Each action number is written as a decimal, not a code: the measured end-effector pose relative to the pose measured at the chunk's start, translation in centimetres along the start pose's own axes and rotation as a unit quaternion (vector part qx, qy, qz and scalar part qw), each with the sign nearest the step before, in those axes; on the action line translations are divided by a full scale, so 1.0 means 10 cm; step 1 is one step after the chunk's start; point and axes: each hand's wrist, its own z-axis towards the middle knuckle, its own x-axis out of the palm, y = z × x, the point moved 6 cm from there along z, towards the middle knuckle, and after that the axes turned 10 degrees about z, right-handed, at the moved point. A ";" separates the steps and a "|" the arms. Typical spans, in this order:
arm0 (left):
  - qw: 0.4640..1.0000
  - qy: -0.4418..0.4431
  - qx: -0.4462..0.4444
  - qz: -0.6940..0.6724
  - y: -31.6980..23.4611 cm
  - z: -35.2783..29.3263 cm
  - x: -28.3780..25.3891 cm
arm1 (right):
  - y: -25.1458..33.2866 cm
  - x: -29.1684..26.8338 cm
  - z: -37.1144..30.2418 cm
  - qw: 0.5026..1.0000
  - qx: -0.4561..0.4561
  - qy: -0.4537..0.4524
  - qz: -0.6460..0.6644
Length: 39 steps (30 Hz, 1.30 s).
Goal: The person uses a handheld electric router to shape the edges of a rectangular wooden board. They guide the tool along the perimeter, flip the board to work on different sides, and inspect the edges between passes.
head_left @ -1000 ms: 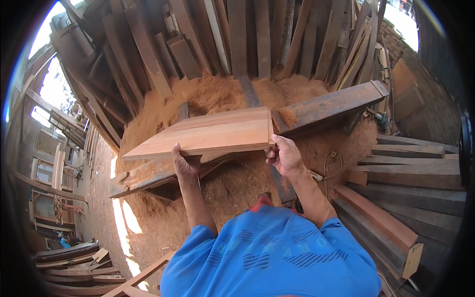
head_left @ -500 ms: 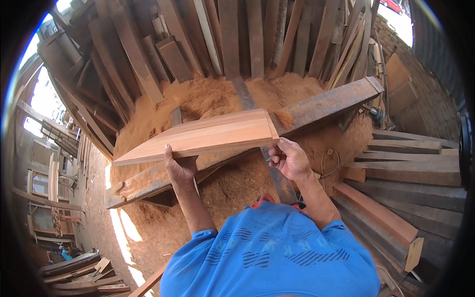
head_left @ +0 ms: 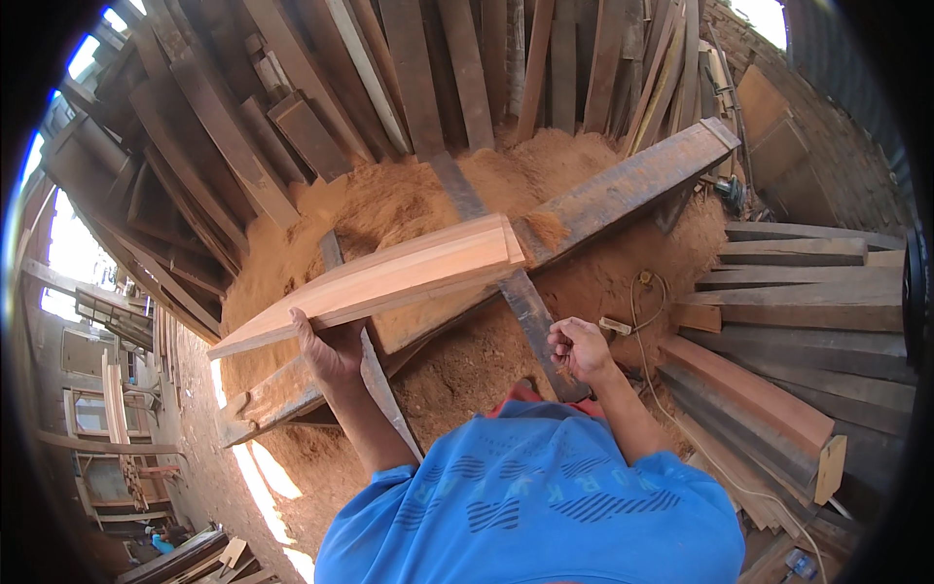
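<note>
My left hand [head_left: 331, 348] grips the near edge of a reddish, planed wooden plank [head_left: 389, 282]. Its thumb lies against the top, while the fingers are hidden underneath. The plank, which looks like several boards stacked together, tapers toward its left end and extends over a long sawdust-covered beam [head_left: 632, 209]. Away from the plank's right end, my right hand [head_left: 581, 350] is closed with its fingers curled in. Whether anything small is between those fingers cannot be made out.
Sawdust [head_left: 379, 209] is heaped behind the beam. Many upright boards [head_left: 413, 78] lean at the back. Stacked timber [head_left: 798, 336] lies at the right. A pale cable [head_left: 715, 457] with a plug-like end [head_left: 615, 326] runs over the ground near my right hand.
My right hand has let go of the plank's right end and drawn back toward me. The plank, still in my left hand, has shifted slightly left as the view turned.
</note>
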 end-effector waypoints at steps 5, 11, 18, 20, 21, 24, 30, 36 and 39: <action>1.000 -0.018 0.007 0.010 -0.02 -0.01 0.05 | -0.04 -0.20 0.02 0.999 -0.022 -0.035 -0.033; 1.000 -0.008 0.008 0.007 -0.04 0.00 0.08 | -0.06 -0.06 0.13 0.993 -0.032 -0.041 -0.109; 0.999 -0.041 0.015 0.031 -0.05 -0.06 0.11 | 0.58 0.82 0.05 0.830 -0.382 0.007 -0.407; 0.998 -0.040 0.021 0.032 -0.08 -0.07 0.08 | 0.84 1.29 -0.12 0.791 -0.437 0.045 -0.426; 0.998 -0.040 0.023 0.032 -0.08 -0.07 0.07 | 0.92 1.46 -0.17 0.766 -0.471 0.061 -0.433; 0.998 -0.050 0.018 0.029 -0.05 -0.07 0.09 | 1.04 1.74 -0.14 0.699 -0.548 0.101 -0.448; 0.996 -0.055 0.057 0.036 -0.12 -0.09 0.07 | 1.00 1.51 0.64 0.698 -0.555 0.116 -0.437; 0.993 -0.038 0.081 0.076 -0.19 -0.14 0.04 | 0.82 1.09 1.74 0.692 -0.540 0.074 -0.473; 0.994 -0.022 0.080 0.070 -0.16 -0.13 0.03 | 0.73 0.78 2.42 0.688 -0.496 0.041 -0.528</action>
